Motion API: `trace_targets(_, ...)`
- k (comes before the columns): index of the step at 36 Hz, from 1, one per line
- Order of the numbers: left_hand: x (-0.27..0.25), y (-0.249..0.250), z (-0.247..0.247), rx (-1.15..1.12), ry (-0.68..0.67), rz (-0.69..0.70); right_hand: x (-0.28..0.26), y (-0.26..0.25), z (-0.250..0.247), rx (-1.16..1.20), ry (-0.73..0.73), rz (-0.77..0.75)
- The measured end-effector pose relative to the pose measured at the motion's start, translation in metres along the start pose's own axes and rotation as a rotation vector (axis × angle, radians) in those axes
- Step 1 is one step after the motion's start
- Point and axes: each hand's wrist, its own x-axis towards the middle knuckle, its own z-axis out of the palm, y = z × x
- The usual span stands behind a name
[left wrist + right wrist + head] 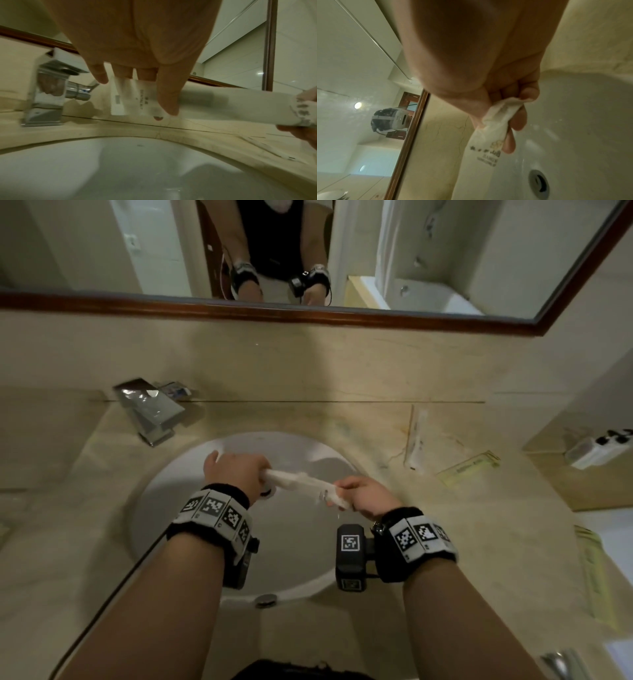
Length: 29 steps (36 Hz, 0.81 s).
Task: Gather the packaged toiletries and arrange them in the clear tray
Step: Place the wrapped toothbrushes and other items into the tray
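Note:
A long white toiletry packet (301,479) hangs above the sink basin (164,508), held at both ends. My left hand (263,474) grips its left end, with the thumb across the printed wrapper (133,97) in the left wrist view. My right hand (342,491) pinches the crumpled right end (494,116) between thumb and curled fingers. A faint clear tray (409,422) sits on the counter right of the basin, with a white packet (418,440) lying in it. A yellow-green packet (469,470) lies beside that.
A chrome faucet (150,412) stands at the back left of the basin. The drain (538,181) is below the right hand. White bottles with dark caps (599,450) sit at the far right. Another yellowish packet (592,570) lies on the right counter. A mirror (308,251) spans the wall.

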Motion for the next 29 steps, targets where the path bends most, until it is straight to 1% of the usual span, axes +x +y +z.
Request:
trace_targets(3, -0.012, -0.02, -0.004, 0.021, -0.017, -0.018, -0.001, -0.015, 0.015, -0.085, 0.0, -0.004)
trace_targets(6, -0.02, -0.047, -0.007, -0.016, -0.09, -0.047, 0.0, -0.033, 0.033, -0.186, 0.041, -0.092)
trace_targets(9, -0.026, -0.078, -0.011, -0.098, -0.136, -0.1, -0.001, -0.053, 0.053, -0.162, -0.006, -0.187)
trace_targets(12, -0.034, -0.102, -0.018, -0.139, -0.124, -0.137, 0.0, -0.067, 0.072, -0.228, -0.023, -0.237)
trace_targets(15, -0.043, -0.127, -0.024, -0.202, -0.084, -0.188, 0.006, -0.08, 0.094, -0.311, 0.044, -0.272)
trace_targets(20, -0.054, -0.166, -0.033, -0.224, -0.069, -0.213, 0.009, -0.101, 0.129, -0.275, 0.078, -0.295)
trace_targets(24, -0.061, -0.197, -0.041, -0.177, -0.066, -0.201, 0.009, -0.119, 0.157, -0.221, 0.055, -0.314)
trace_targets(29, -0.068, -0.23, -0.051, -0.173, -0.08, -0.175, 0.007, -0.137, 0.184, -0.218, 0.033, -0.31)
